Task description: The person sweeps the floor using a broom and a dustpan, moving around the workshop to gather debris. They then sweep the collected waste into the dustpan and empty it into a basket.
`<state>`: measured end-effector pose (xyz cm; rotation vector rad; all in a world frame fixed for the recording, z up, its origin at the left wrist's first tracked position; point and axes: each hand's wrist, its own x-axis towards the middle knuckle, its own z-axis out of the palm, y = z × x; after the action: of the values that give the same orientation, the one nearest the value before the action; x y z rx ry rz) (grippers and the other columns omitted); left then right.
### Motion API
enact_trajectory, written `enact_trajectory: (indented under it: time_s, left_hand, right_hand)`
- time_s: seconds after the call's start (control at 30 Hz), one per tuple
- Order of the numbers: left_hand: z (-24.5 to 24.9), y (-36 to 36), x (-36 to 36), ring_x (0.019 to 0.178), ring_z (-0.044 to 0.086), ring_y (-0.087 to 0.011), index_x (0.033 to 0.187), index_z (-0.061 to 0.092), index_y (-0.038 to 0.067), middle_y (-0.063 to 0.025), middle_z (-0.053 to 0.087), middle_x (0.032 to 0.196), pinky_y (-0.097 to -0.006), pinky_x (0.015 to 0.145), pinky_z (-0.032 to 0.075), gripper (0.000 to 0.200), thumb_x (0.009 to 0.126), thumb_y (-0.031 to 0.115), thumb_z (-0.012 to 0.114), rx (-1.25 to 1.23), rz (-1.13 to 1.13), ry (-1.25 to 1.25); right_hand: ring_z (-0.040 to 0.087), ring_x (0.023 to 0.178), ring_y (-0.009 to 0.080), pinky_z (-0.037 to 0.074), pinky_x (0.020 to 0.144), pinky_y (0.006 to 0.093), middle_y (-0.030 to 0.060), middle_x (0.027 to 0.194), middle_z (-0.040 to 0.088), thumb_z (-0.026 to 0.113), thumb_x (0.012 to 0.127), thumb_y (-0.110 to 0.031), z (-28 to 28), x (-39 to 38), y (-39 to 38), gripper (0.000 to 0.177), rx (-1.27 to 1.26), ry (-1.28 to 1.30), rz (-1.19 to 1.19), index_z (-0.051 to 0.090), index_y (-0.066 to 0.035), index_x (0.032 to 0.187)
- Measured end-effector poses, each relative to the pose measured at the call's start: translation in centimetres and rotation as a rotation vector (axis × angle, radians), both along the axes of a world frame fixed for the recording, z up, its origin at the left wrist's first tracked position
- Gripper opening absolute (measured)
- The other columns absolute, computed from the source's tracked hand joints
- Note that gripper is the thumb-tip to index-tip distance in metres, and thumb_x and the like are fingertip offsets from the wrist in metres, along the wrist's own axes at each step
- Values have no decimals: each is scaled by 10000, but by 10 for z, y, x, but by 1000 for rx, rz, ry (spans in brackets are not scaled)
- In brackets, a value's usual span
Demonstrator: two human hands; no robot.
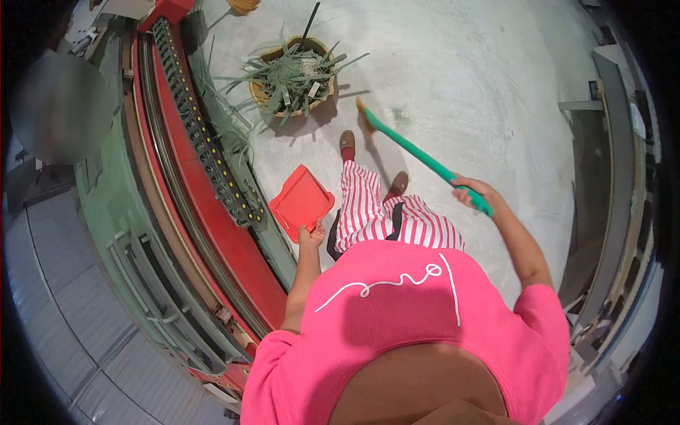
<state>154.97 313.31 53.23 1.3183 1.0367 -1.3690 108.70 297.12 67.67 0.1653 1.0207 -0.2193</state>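
Observation:
My left hand is closed on the near edge of a red dustpan, held out at my left side by the machine. Nothing can be made out lying in the pan. With its fingers wrapped round the upper end of a green handle, my right hand grips a broom. The handle slants away to the left, and a small yellowish end shows at its far tip, near the floor. Beyond my feet stands a yellow tub heaped with green strips and scraps, several of them sticking out over its rim.
Along my left runs a long red and green machine with a black cable chain. Green strips hang beside it. A pale concrete floor lies ahead. Panels and shelving line the right side. Another yellow object shows at the top.

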Motion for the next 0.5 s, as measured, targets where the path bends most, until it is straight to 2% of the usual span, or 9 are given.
enact_trajectory:
  time_s: [0.03,0.07,0.13,0.2,0.3,0.4,0.43,0.5]
  left_hand:
    - [-6,-9,8,515,492,-171,952,401,-3,-165,547,788,-262,461,374,360,715,257,324,40,-8,21]
    - [-8,-19,17,515,492,-171,952,401,-3,-165,547,788,-262,461,374,360,715,257,324,34,-8,24]
    - [-8,-40,36,508,494,-170,944,399,-10,-168,544,805,-259,455,372,359,705,245,319,-21,-53,39]
    - [-3,-67,54,524,500,-167,950,394,-15,-162,547,811,-257,455,372,371,707,253,315,-64,-76,10]
    - [26,-118,75,539,507,-163,948,414,-10,-149,554,803,-261,471,376,370,704,250,316,-46,-96,-54]
    - [33,-160,88,550,512,-157,926,453,10,-133,559,792,-266,492,381,346,699,240,331,-94,-128,-61]
    - [28,-172,95,552,513,-156,909,469,10,-128,560,791,-269,499,384,336,697,236,339,-124,-178,-89]
    - [17,-195,106,548,510,-150,881,493,0,-126,562,792,-275,507,387,328,693,229,352,-143,-249,-124]
  right_hand:
    - [373,393,36,320,303,143,12,548,387,486,765,-163,-24,18,-8,192,124,-117,-94,378,-90,906]
    - [369,374,36,334,297,154,-1,513,368,465,780,-180,-46,39,-18,160,246,-232,-182,415,-36,732]
    - [377,376,43,335,303,147,-7,493,356,458,781,-192,-83,91,-33,261,-169,67,-218,340,-67,584]
    - [381,380,51,349,325,141,-10,486,350,465,771,-189,-95,142,-80,247,315,-453,-402,342,-62,598]
    - [419,436,60,354,360,135,20,552,398,495,750,-146,-117,174,-120,216,308,-582,-433,364,-27,626]
    - [422,426,67,356,361,130,20,542,403,494,750,-151,-110,160,-119,214,203,-461,-587,372,-18,636]
    - [419,406,72,356,350,135,14,509,408,494,753,-174,-106,151,-112,229,226,-264,-619,381,-29,616]
    - [417,393,77,348,331,138,12,500,424,503,750,-203,-117,122,-83,244,44,-346,-511,393,-45,599]
